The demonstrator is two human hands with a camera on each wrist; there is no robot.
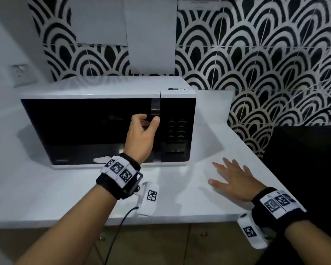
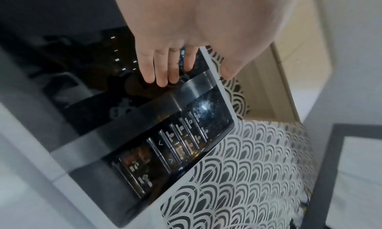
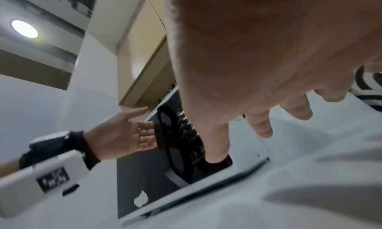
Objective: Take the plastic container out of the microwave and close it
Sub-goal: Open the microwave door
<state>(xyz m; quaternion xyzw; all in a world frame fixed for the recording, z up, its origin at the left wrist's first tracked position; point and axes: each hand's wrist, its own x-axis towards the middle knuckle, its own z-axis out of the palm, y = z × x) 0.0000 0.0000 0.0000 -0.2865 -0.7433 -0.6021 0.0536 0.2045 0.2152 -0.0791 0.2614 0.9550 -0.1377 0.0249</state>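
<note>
The white microwave [image 1: 103, 88] stands on the counter with its dark glass door shut. The plastic container is not visible in any view. My left hand [image 1: 148, 122] is at the vertical metal door handle [image 1: 155, 107], with the fingers reaching in on its left side and the thumb on its right. In the left wrist view the fingers [image 2: 161, 75] lie nearly straight beside the handle [image 2: 196, 85], not closed round it. My right hand [image 1: 231, 178] rests flat on the counter right of the microwave, fingers spread and holding nothing.
The white countertop [image 1: 46, 188] wraps round to the right, where a dark object [image 1: 304, 159] sits at its edge. Black-and-white tiled wall [image 1: 256, 54] stands behind. A wall socket [image 1: 22, 74] is at the left. The control panel [image 2: 181, 142] is right of the handle.
</note>
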